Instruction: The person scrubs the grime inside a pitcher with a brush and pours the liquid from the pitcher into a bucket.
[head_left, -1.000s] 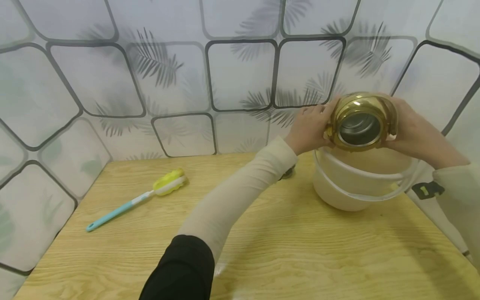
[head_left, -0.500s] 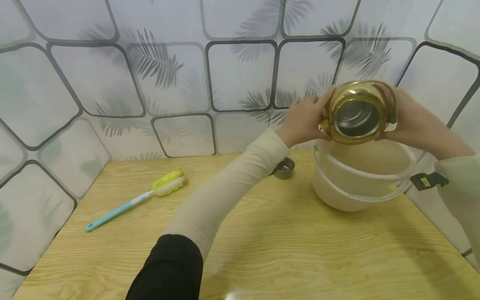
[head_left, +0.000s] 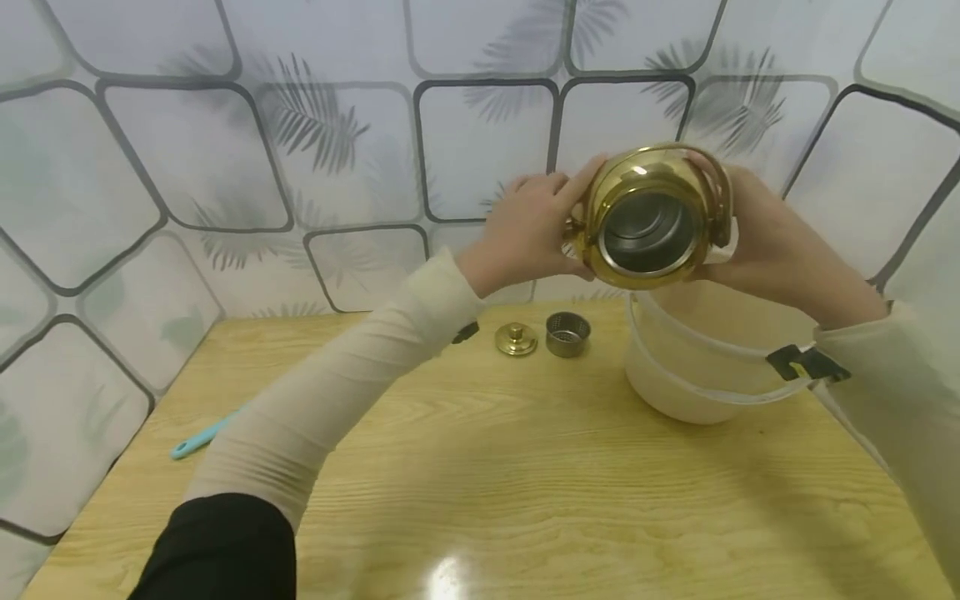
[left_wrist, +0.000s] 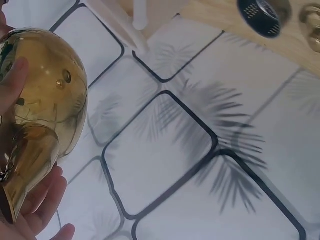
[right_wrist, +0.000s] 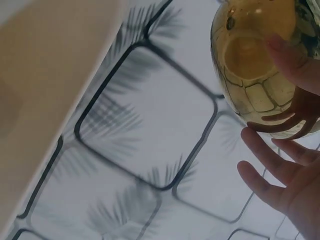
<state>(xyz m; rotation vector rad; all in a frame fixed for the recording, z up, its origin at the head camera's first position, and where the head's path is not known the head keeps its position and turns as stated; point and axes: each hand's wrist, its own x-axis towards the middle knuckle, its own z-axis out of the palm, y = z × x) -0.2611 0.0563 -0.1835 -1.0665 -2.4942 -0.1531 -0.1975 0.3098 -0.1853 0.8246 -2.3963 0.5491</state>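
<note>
Both hands hold a shiny gold teapot (head_left: 651, 179) up in the air, left of and above the white bucket (head_left: 675, 387). Its round open mouth faces the head camera, showing a silvery inside. My left hand (head_left: 528, 233) grips the side with the spout (left_wrist: 32, 165); thumb and fingers lie around the body in the left wrist view. On the other side my right hand (head_left: 776, 242) clasps the body, beside the swung-over handle, with fingers (right_wrist: 265, 155) spread below the pot. A gold lid (head_left: 516, 339) and a perforated metal strainer (head_left: 567, 335) sit on the table behind.
The bucket stands at the table's back right, its handle hanging in front. A blue brush handle (head_left: 198, 443) lies at the left on the wooden table (head_left: 525, 492); the left sleeve hides the brush head. A patterned wall covering (head_left: 487, 150) rises close behind.
Both hands have carried the teapot up and to the left, from over the bucket. The lid and strainer have come into view; the left sleeve now covers the yellow brush head.
</note>
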